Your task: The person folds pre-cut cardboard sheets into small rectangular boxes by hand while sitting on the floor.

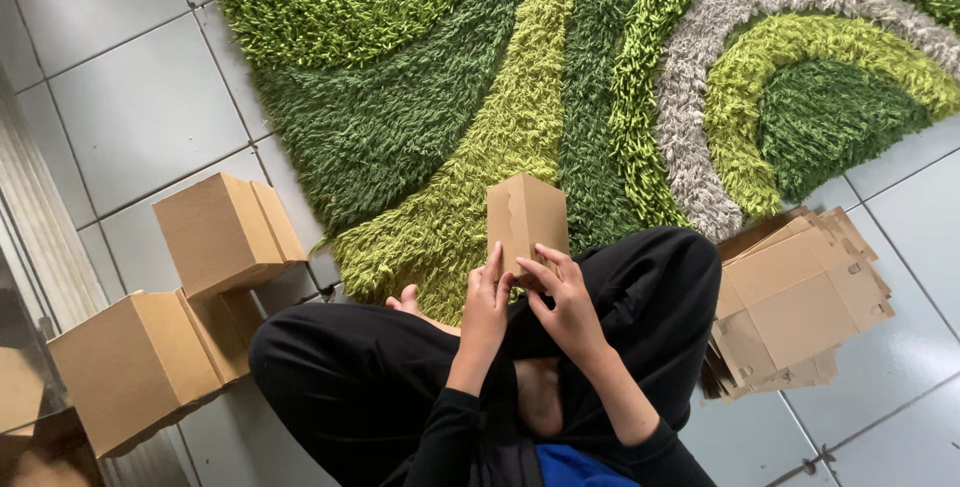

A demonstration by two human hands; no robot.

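Now, shag rug [420, 97] ahead, flat blanks [800, 297] at R, done boxes [180, 297] at L. Small carton [527, 222] upright over my lap; L hand [487, 309] & R hand [570, 302] fingers pinch its base. Best press flaps square w/ thumbs, I'd say.

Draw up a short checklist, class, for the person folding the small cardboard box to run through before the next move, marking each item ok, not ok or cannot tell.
1. Both hands on the box: left hand and right hand grip the small cardboard box at its near end: ok.
2. Box held off the green rug: ok.
3. Near-end flaps tucked: hidden by fingers: cannot tell.
4. Flat cardboard blanks stacked beside the right knee: ok.
5. Finished boxes grouped on the tiled floor, left side: ok.
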